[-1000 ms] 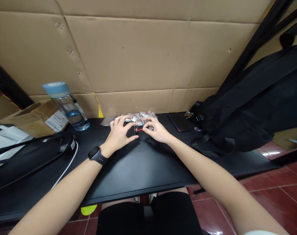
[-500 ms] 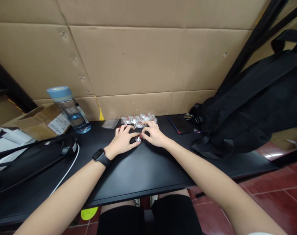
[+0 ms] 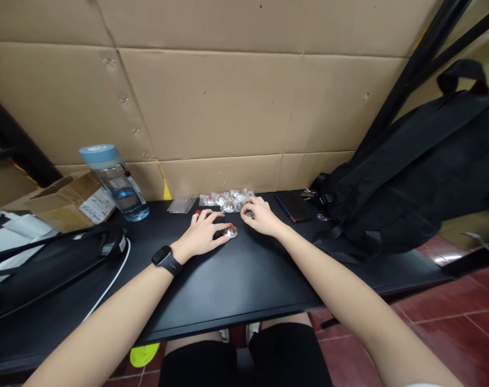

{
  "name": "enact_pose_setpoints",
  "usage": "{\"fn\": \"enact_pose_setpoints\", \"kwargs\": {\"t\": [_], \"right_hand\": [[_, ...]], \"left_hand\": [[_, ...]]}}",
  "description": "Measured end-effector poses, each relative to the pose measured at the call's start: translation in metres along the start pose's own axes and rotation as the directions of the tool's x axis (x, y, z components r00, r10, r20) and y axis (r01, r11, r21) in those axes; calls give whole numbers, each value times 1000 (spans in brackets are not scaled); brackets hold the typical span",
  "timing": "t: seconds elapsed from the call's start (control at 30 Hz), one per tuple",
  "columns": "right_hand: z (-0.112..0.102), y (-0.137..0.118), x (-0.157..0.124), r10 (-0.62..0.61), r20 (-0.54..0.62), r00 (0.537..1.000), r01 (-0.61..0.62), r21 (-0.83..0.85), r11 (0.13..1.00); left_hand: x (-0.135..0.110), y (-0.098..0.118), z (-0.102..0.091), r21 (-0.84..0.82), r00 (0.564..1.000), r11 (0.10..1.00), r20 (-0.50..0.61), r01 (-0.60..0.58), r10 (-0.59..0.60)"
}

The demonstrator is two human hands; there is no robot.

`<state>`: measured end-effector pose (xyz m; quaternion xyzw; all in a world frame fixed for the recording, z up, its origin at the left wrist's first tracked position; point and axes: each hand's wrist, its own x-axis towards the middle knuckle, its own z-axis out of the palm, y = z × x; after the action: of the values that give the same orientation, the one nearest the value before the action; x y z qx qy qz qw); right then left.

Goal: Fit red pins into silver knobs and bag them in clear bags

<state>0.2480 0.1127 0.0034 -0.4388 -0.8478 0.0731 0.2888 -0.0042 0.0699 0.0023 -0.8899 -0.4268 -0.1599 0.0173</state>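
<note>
A small shiny silver disc with a red knob (image 3: pixel 231 231) sits on the black table top. My left hand (image 3: pixel 203 232) holds its left edge between thumb and forefinger, while the other fingers rest on the table. Some small red pieces (image 3: pixel 198 212) show by those fingertips. My right hand (image 3: pixel 261 216) is right of the disc and apart from it, its fingers curled in. Something small and silvery (image 3: pixel 250 215) is partly visible inside them. Just behind the hands lie several clear packets (image 3: pixel 229 206) holding similar silver discs with red knobs.
Flat clear bags (image 3: pixel 181 204) lie left of the packets. A water bottle (image 3: pixel 121 185), an open cardboard box (image 3: pixel 69 201) and a black bag (image 3: pixel 47 269) stand at the left. A dark notebook (image 3: pixel 295 207), keys (image 3: pixel 308 193) and a black backpack (image 3: pixel 397 172) are at the right. Cardboard (image 3: pixel 212 107) walls the back.
My right hand has let go of the red knob and moved right, away from the disc. The disc now shows more fully beside my left hand, which has barely moved.
</note>
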Motion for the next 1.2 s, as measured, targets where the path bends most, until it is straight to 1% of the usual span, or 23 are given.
{"fn": "enact_pose_setpoints", "kwargs": {"t": [0.1, 0.2, 0.27, 0.33, 0.43, 0.53, 0.67, 0.77, 0.9, 1.0, 1.1, 1.2], "right_hand": [[-5, 10, 1, 36, 36, 999, -35, -26, 999], [-9, 16, 2, 79, 39, 996, -78, -8, 997], [-12, 18, 2, 93, 50, 994, -93, -9, 996], [-14, 19, 1, 92, 76, 993, -89, -31, 996], [-15, 21, 0, 85, 133, 988, -76, -72, 995], [-13, 25, 0, 93, 175, 980, -78, -86, 993], [-11, 32, 0, 44, 171, 984, -47, 13, 999], [-12, 34, 0, 26, 177, 984, -36, 53, 998], [-14, 34, 0, 22, 182, 983, -33, 59, 998], [-14, 32, 0, 23, 179, 984, -31, 44, 999], [-15, 30, 0, 26, 184, 983, -30, 21, 999], [-16, 29, 1, 27, 192, 981, -28, 5, 1000]], "left_hand": [[0, -1, -2, 4, 1000, 1000, -3, 1, -1], [1, -8, -10, 3, 998, 1000, -64, 15, -15], [2, -17, -18, 25, 990, 999, -132, 46, -42], [2, -28, -22, 53, 974, 993, -208, 103, -90], [0, -44, -20, 107, 960, 984, -259, 140, -108], [-1, -55, -11, 147, 966, 981, -245, 125, -86], [2, -57, -2, 157, 970, 980, -227, 121, -83], [4, -56, -2, 178, 972, 976, -222, 123, -82], [5, -56, -4, 204, 973, 973, -223, 110, -64], [6, -58, -4, 187, 971, 976, -230, 108, -63], [7, -59, -3, 158, 969, 978, -228, 134, -96], [9, -57, -2, 149, 969, 974, -204, 169, -136]]}}
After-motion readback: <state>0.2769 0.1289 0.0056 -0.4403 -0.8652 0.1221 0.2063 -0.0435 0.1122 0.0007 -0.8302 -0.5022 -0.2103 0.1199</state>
